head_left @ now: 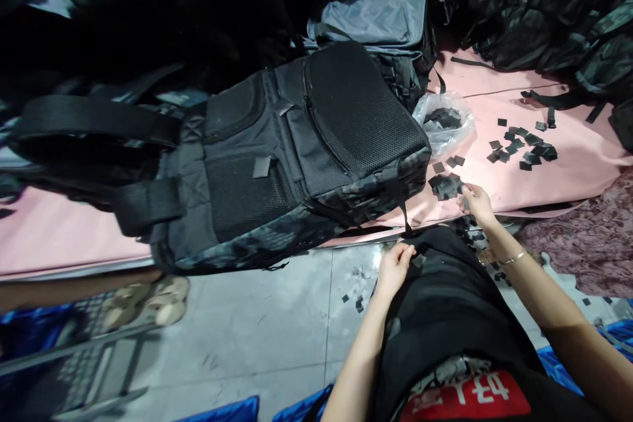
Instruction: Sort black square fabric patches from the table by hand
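Note:
A black backpack (291, 145) with mesh panels and camouflage sides lies on the pink-covered table. Two small dark squares rest on it, one on the lower mesh panel (262, 167). My left hand (394, 269) is pinched closed above my lap, just below the dangling end of a thin strap (403, 208); what its fingertips hold, if anything, is unclear. Beside the backpack, my right hand (477, 204) pinches a small black square at the edge of a pile of black squares (444, 185). A grey square (419, 260) lies on my dark trousers near the left fingertips.
Behind the pile stands a clear plastic bag (462, 128) of black squares. More squares (531, 145) lie scattered rightward on the pink cover (588, 165) and the floor (277, 323). An open grey-lined bag (380, 13) is behind; sandals (165, 300) are lower left.

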`<act>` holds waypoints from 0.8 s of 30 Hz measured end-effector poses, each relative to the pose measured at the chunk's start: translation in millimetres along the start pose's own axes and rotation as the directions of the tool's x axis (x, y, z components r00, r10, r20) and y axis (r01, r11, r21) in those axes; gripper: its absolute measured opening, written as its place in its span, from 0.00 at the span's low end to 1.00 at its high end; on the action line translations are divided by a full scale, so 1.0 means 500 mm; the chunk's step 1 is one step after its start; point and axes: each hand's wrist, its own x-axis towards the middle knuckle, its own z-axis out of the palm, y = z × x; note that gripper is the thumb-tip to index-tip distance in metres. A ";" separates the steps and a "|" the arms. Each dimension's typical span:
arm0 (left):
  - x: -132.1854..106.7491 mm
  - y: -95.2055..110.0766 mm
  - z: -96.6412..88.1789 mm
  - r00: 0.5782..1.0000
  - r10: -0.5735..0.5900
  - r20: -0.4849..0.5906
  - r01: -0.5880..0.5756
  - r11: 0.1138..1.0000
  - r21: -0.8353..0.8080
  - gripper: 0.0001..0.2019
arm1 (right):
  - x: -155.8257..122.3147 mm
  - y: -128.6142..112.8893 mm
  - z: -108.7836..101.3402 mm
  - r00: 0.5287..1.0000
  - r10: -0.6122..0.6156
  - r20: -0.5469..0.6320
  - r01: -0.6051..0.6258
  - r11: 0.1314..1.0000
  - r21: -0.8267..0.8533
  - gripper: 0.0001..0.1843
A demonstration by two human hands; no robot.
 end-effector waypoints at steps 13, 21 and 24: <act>0.045 -0.080 0.016 0.987 -0.161 -0.014 0.160 0.985 -0.064 0.10 | -0.186 0.103 -0.090 0.952 0.135 0.276 -0.207 0.945 0.253 0.21; -0.148 -0.094 -0.115 0.879 -0.101 0.465 0.198 0.966 -0.165 0.14 | -0.219 0.101 -0.102 0.939 0.178 0.295 -0.224 0.966 0.128 0.13; -0.185 -0.115 -0.108 0.961 -0.103 0.258 0.135 0.985 -0.110 0.08 | -0.222 0.087 -0.073 0.931 0.168 0.324 -0.222 0.965 0.139 0.14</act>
